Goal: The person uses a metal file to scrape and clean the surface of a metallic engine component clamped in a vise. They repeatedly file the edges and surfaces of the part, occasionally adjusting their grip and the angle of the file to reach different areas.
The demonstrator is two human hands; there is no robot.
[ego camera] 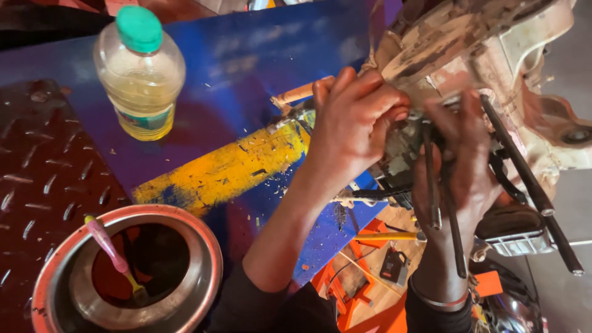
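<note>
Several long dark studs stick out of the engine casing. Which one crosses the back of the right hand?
The short stud nearest the left hand lies over the right hand. The longest stud runs clear along the casing.

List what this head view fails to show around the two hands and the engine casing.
- Left hand: fingertips curl onto the engine casing; what they pinch is hidden.
- Right hand: palm faces away, behind the black rods; its grip is unclear.
- Engine casing: cut off by the top and right edges.
- Metal bowl: cut off by the bottom edge; the brush tip is lost in shadow.
- Bottle: label blurred.
</note>
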